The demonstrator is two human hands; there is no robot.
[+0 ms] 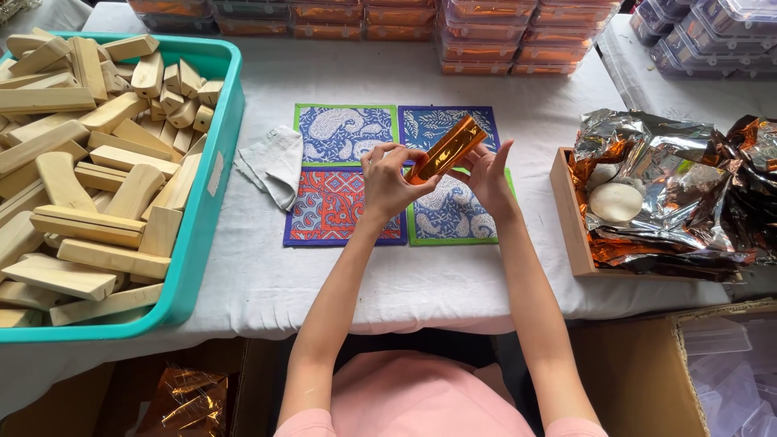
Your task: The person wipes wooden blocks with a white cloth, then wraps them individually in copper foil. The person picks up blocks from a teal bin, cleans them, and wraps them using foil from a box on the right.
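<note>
A person seated at a table covered in white cloth (453, 275) works over a patchwork mat (348, 182) of blue, red and green patterned squares. To the left of the mat, a turquoise plastic bin (212, 162) is heaped with pale wooden blocks (89, 162) of mixed shapes. To the right of the mat, a shallow wooden tray (569, 214) holds crumpled silver and orange foil (672, 178) and a smooth white rounded object (615, 201). Beyond the mat, stacked clear lidded boxes (486, 32) hold orange contents. A folded grey cloth (275, 166) lies at the mat's left edge. Just above the mat, both hands hold a small bar wrapped in shiny orange foil (447, 149), tilted up to the right. The left hand (388, 182) pinches its lower end with curled fingers; the right hand (490, 178) steadies it, fingers partly spread.
</note>
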